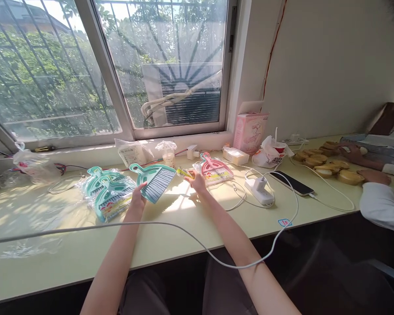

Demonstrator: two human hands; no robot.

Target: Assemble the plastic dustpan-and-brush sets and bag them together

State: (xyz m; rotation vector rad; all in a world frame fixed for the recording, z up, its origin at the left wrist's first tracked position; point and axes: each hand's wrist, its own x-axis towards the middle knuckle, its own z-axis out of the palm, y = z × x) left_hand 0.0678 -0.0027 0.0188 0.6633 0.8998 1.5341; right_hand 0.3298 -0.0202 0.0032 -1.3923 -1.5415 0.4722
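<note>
A mint-green mini dustpan-and-brush set (156, 180) is raised over the table, its bristles facing me. My left hand (138, 195) is closed on its lower left edge. To the right of the set, my right hand (198, 180) pinches a small yellow label card (184, 173) close to the brush's right end. More green dustpan sets (110, 192) in clear plastic wrap lie in a pile left of my left hand. Just behind my right hand lies a wrapped pink dustpan set (216, 168).
A white cable (184, 229) hangs across my forearms. On the right are a power strip (259, 191), a phone (293, 183) and a pink box (250, 131). Beyond them, a co-worker's hands rest by tan tape rolls (326, 169). Clear plastic film (29, 250) lies front left.
</note>
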